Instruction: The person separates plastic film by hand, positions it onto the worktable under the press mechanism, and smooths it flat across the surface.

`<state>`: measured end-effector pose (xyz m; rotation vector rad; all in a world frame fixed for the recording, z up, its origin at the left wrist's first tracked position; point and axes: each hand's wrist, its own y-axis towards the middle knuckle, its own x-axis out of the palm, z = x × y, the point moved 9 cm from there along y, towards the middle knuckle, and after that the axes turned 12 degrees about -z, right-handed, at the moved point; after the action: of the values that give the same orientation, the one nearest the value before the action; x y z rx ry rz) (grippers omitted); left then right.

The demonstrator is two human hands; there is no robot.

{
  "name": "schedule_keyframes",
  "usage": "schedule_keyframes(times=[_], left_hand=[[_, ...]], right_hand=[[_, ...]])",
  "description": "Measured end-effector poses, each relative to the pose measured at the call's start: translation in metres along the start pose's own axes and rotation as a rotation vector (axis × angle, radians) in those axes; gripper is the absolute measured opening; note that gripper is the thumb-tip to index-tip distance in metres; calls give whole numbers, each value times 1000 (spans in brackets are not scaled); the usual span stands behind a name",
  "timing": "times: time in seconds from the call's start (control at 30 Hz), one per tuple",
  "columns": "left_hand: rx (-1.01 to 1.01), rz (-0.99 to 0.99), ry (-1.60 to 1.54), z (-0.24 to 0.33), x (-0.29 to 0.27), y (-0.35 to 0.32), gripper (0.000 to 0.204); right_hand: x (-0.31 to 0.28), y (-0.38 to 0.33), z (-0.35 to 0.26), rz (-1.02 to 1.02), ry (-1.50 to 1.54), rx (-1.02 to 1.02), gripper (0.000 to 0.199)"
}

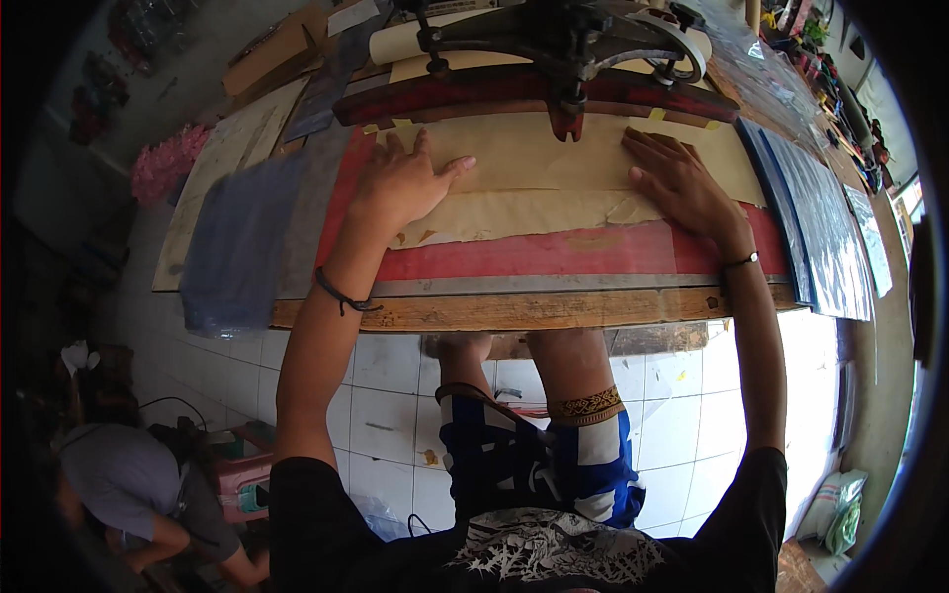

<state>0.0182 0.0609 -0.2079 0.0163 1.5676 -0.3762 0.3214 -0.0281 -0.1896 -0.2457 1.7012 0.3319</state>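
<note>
Two hands, left hand (400,183) and right hand (677,183), lie open and flat, gripping nothing, on one tan paper sheet (539,173). Its long axis runs left-right across the red wooden worktable (554,252), under one dark iron press (554,59).

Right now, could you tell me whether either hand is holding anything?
Nothing is gripped: the left hand and right hand press flat on the tan paper sheet.

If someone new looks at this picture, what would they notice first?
First, the two hands pressed flat on a tan paper sheet at the middle of the bench: the left hand and the right hand. Just beyond them, a dark iron press stands over a long red bar. At lower left, another person crouches on the tiled floor.
</note>
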Motion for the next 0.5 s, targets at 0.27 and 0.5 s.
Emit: schedule_keyframes(times=[0.27, 0.5], left_hand=[[28, 15, 7, -5, 2, 6, 101], [3, -60, -33, -1, -1, -1, 90]], right_hand=[[-1, 1, 1, -26, 56, 56, 59], [-1, 1, 3, -31, 55, 60, 59]])
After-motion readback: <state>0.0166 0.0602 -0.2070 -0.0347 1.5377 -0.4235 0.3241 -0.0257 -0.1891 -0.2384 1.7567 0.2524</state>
